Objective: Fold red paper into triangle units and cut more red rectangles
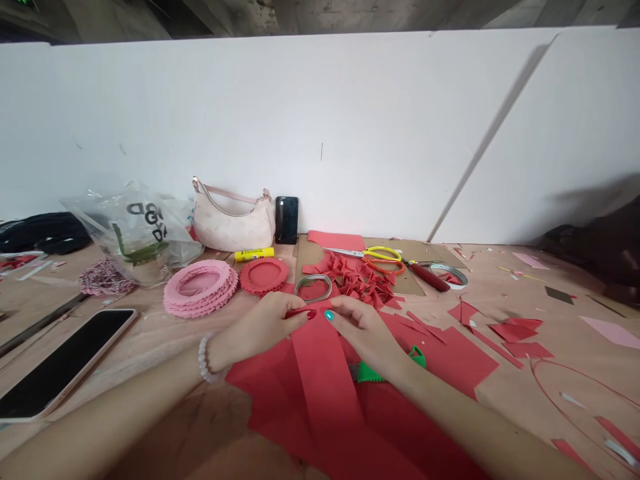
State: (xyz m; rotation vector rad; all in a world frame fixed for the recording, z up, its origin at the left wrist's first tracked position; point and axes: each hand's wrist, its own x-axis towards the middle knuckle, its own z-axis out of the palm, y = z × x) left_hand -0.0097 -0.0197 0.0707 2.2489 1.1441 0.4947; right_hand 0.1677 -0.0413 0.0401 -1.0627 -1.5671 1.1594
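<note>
My left hand (pixel 267 323) and my right hand (pixel 357 327) meet at the far end of a long red paper strip (pixel 325 380). Both pinch its top edge with fingers pressed together. The strip lies over larger red paper sheets (pixel 450 360) on the table. A pearl bracelet (pixel 204 359) circles my left wrist. Green-handled scissors (pixel 373 370) lie partly hidden under my right forearm. Just beyond my hands sit a pile of folded red paper pieces (pixel 365 280) and a roll of tape (pixel 313 287).
A stack of pink paper rings (pixel 200 288) and a red one (pixel 264 275) lie at left centre, with a yellow glue stick (pixel 254 254), a pink handbag (pixel 233 223), a plastic bag (pixel 137 230), yellow scissors (pixel 375 253) and a phone (pixel 63 363) at the left.
</note>
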